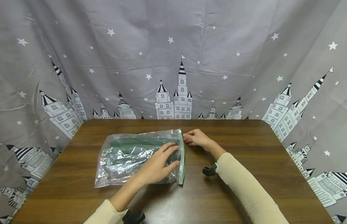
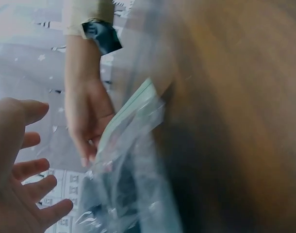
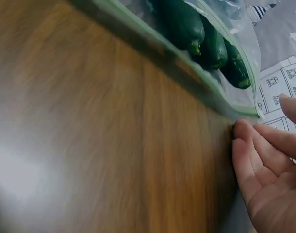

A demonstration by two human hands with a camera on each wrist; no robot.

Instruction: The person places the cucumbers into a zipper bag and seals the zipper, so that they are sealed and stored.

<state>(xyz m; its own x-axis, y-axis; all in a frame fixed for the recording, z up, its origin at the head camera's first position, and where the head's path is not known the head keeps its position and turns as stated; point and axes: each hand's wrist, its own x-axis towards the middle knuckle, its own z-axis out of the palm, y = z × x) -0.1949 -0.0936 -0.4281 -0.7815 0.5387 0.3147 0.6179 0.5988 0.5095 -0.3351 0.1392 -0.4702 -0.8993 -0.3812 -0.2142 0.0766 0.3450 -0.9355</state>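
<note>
A clear zip bag lies flat on the table, its green-edged mouth toward the right. Inside are long dark green cucumbers; three stem ends show through the mouth, which stands parted in the right wrist view. Over the bag's right part is my left hand, fingers spread and holding nothing; whether it touches the plastic I cannot tell. Just beyond the mouth's far corner is my right hand, fingers loosely bent. In the right wrist view its thumb stands apart from the fingers, with nothing pinched between them.
The brown wooden table has rounded far corners. Behind it hangs a grey curtain printed with castles and stars. A black strap device is on the right wrist, another on the left.
</note>
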